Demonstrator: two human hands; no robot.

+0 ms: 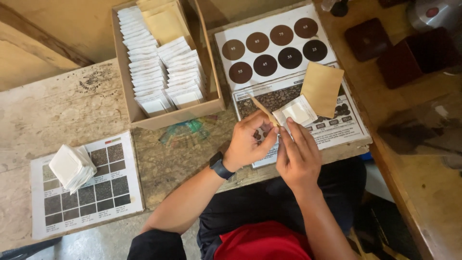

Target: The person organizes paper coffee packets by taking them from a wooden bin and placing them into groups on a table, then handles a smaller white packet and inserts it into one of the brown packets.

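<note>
A worn wooden table [62, 106] (scuffed and stained) carries a cardboard box [144, 115], a chart of brown circles [274, 45], a bean chart [337, 127], and a grid chart [96, 192] under stacked white packets [72, 166].

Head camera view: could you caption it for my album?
Both hands hold a kraft pouch and white sachet beside a cardboard box of sachets.

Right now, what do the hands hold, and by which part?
Left hand pinches a kraft pouch at its lower end; right hand holds a white filter bag by its lower edge.
</note>
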